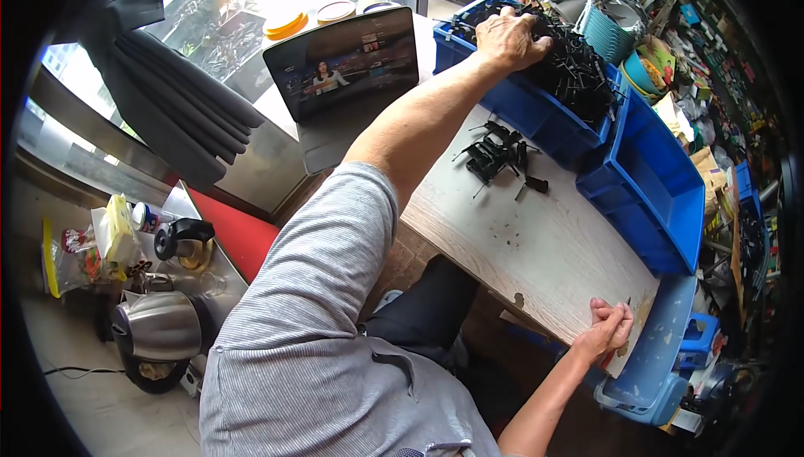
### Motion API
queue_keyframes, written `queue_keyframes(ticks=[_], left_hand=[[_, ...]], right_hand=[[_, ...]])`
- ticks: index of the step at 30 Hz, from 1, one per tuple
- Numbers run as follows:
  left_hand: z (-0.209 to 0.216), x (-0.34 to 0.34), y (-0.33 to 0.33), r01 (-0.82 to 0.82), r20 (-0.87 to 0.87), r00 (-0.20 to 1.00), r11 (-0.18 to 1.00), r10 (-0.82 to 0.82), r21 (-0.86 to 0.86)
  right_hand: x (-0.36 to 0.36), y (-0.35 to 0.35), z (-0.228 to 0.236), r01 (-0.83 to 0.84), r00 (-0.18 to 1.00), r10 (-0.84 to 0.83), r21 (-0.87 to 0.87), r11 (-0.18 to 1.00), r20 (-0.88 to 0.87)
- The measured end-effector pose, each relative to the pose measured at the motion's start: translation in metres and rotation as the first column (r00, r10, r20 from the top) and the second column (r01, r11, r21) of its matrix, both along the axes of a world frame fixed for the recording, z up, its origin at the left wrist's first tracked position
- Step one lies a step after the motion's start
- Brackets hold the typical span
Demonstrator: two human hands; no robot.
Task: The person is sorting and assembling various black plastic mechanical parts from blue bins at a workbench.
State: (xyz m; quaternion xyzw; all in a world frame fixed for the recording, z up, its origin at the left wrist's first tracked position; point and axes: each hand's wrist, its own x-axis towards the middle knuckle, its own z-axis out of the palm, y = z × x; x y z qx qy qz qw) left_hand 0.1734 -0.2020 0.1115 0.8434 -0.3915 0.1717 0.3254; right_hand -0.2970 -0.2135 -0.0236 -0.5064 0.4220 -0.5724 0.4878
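My left hand (507,40) is stretched far across the table, over a blue plastic bin (553,126) heaped with thin black plastic parts (574,68). Its thumb and fingers are apart on the heap, with the tips partly hidden. At the table's right end my right hand (605,329) is closed, fingers pressed together. A small dark tip shows by those fingers, too small to name. Between the hands, a loose pile of black plastic pieces (494,156) lies on the pale wood-grain tabletop (536,239).
Beside the full bin stands a second blue bin (649,181). A light-blue tub (662,348) is against the table's right end. A tablet (347,72) plays video behind my left arm. At left are an electric kettle (163,327) and a glass pot (193,252).
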Motion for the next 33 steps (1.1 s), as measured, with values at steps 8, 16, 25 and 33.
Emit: queue_keyframes(ticks=[8,16,25,33], left_hand=[[-0.002,-0.001,0.004,0.011,0.017,1.000,0.999,-0.011,0.037],[-0.004,-0.004,0.003,0.018,0.042,0.999,1.000,-0.019,0.017],[-0.007,0.007,0.010,0.099,-0.023,0.995,0.993,-0.098,0.065],[-0.014,0.008,0.007,0.109,0.035,0.993,0.994,-0.109,0.025]], right_hand=[[-0.001,0.000,-0.003,0.018,1.000,-0.018,-0.008,1.000,-0.010],[-0.006,-0.004,-0.004,0.005,1.000,-0.005,-0.012,1.000,-0.004],[-0.006,-0.006,-0.008,-0.006,0.999,0.005,-0.034,0.999,-0.038],[-0.009,-0.008,-0.011,-0.014,0.999,0.013,-0.029,0.999,-0.034]])
